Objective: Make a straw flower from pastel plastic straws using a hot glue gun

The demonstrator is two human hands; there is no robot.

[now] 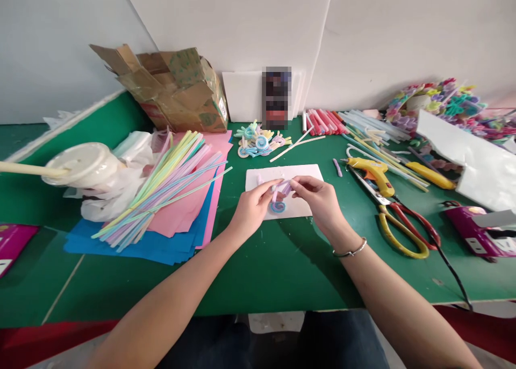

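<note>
Both hands meet above a white sheet (pixel 300 208) on the green table. Between my left hand (pixel 253 203) and my right hand (pixel 318 196) is a bent lilac pipe cleaner (pixel 286 187), pinched from both sides by the fingertips. Just below the fingers, a blue and lilac pipe-cleaner spiral (pixel 278 207) shows over the sheet; I cannot tell whether it is joined to the lilac piece. Behind the sheet lies a pile of pastel pipe-cleaner shapes (pixel 260 142). A short purple twisted piece (pixel 337 167) rests right of the sheet.
Left stand a lidded cup (pixel 86 162) with a straw, a bundle of pastel pipe cleaners (pixel 161 189) on coloured sheets, and a cardboard box (pixel 181 95). Right lie a yellow glue gun (pixel 374 173) with a cord, large scissors (pixel 403 232), red markers (pixel 326 123) and a yellow cutter (pixel 431 175).
</note>
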